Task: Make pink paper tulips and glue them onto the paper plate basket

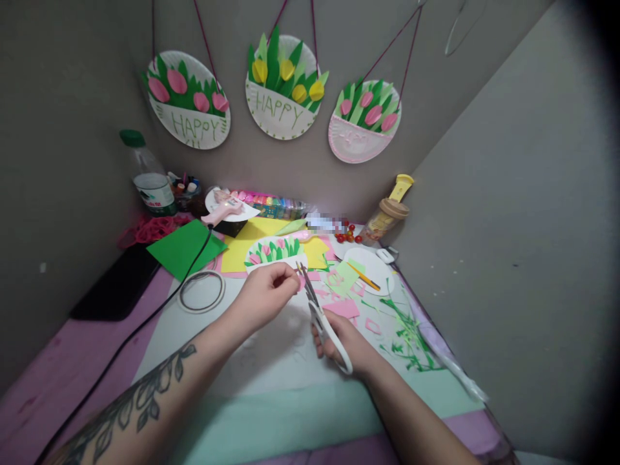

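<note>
My right hand (341,339) is wrapped round the white handles of a pair of scissors (329,332), whose dark blades point up and away, slightly parted. Just left of the blade tips, my left hand (271,290) is closed in a pinch; whatever its fingertips hold is too small to make out. Behind my left hand lies a paper-plate piece with pink paper tulips and green leaves (276,250), its lower part hidden by the hand. A pink paper strip (341,309) rests beyond the scissors.
Green paper (186,248), a black cable (159,307), a tape roll (202,290) and a dark tablet-like object (116,284) lie left. Green scraps (411,336) and a white plate (371,271) with a yellow pencil are right. A bottle (152,184) stands behind; three decorated plates hang above.
</note>
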The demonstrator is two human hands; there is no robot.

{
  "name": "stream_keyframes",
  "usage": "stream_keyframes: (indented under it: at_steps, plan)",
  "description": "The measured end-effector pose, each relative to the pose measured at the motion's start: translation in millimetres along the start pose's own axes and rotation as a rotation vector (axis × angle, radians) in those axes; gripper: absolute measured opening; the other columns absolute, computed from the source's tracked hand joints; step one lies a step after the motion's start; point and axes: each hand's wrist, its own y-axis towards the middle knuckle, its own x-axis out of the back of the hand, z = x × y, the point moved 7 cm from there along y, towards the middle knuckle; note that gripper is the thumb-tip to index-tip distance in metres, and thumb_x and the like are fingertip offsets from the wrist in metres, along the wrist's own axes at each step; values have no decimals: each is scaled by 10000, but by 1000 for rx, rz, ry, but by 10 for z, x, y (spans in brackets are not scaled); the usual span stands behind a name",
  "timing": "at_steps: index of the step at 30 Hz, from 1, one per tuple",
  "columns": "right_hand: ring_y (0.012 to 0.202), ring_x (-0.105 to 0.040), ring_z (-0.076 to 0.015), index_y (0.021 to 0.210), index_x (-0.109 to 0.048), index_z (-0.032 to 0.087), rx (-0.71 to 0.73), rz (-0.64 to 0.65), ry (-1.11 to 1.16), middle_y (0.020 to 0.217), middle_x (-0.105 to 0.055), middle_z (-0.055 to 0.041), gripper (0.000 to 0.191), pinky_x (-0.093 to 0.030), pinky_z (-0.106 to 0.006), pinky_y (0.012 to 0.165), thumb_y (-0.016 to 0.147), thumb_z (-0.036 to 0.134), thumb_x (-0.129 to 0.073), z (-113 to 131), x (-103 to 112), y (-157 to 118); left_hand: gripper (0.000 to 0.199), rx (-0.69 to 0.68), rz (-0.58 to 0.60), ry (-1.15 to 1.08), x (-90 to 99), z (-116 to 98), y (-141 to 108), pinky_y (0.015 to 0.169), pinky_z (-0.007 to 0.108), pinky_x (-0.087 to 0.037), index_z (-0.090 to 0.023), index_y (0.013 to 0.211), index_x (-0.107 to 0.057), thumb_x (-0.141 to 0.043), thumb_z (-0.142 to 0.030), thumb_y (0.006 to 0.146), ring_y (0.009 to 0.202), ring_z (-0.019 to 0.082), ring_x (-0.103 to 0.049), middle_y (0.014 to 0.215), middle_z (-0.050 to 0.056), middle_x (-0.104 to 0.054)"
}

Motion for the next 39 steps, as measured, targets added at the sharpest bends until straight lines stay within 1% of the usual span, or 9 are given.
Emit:
stream_keyframes:
  at_steps: [4, 9, 13, 17, 20, 24, 28, 34, 39]
  plan:
    - [575, -459, -112, 829, -491, 181, -4, 3, 24, 709, -485, 9, 447, -459, -264, 534, 637, 538, -680, 6, -8, 2, 152, -5, 2, -8, 3, -5, -3, 569, 226, -348, -184, 602, -510, -493, -267, 728, 600, 116, -444, 615, -28, -529]
    - [544, -455, -102, 809, -484, 185, -21, -14, 39, 689, -484, 17, 466, -457, -263, 524, 614, 551, -697, -6, -4, 7, 185, 18, -29, -24, 22, -5, -10, 542, 225, -331, -188, 603, -496, -503, -316, 736, 577, 118, -425, 593, -28, -500]
    - [548, -467, -103, 814, -486, 184, -7, -29, 12, 706, -492, 12, 472, -455, -254, 513, 627, 567, -687, -36, 19, 17, 241, 12, -64, -37, 34, -23, -12, 537, 225, -334, -181, 640, -540, -524, -387, 765, 575, 118, -432, 589, -32, -484]
    - [552, -473, -105, 814, -489, 184, -20, -51, -12, 716, -496, 9, 417, -448, -243, 497, 642, 502, -696, -54, 35, 23, 275, -14, -53, -67, -9, -6, -8, 560, 225, -362, -172, 691, -577, -557, -433, 774, 595, 113, -460, 635, -26, -528]
    - [545, -464, -101, 813, -486, 186, -30, -57, -5, 704, -488, 16, 395, -451, -244, 498, 651, 490, -679, -46, 23, 20, 276, -15, -42, -61, -38, 29, -6, 567, 228, -366, -166, 692, -583, -548, -423, 787, 608, 118, -474, 638, -19, -538]
    - [556, -458, -104, 816, -481, 181, -7, -34, 18, 709, -479, 11, 455, -463, -261, 522, 637, 553, -671, -4, -10, 18, 263, -6, -28, -49, -43, 44, -15, 553, 225, -346, -167, 642, -552, -547, -385, 788, 582, 110, -443, 598, -31, -506]
    - [569, -456, -108, 823, -482, 180, 7, -17, 18, 714, -477, 7, 502, -467, -267, 537, 640, 608, -670, 20, -22, 13, 254, -15, 0, -45, -45, 18, -22, 563, 225, -346, -169, 630, -546, -546, -369, 785, 587, 108, -439, 606, -33, -512]
    - [585, -454, -112, 843, -496, 175, 17, -18, 7, 719, -471, 5, 538, -456, -251, 524, 642, 645, -661, -11, -9, 10, 241, 13, -12, -43, -36, 24, -16, 548, 221, -328, -164, 628, -539, -547, -357, 773, 574, 102, -416, 594, -35, -496]
    - [576, -444, -106, 834, -504, 180, 10, -15, 13, 708, -471, 12, 530, -436, -231, 503, 633, 640, -674, -40, 3, 16, 230, 23, -34, -54, -15, 13, -22, 529, 219, -317, -164, 621, -528, -551, -345, 761, 555, 96, -403, 580, -39, -479]
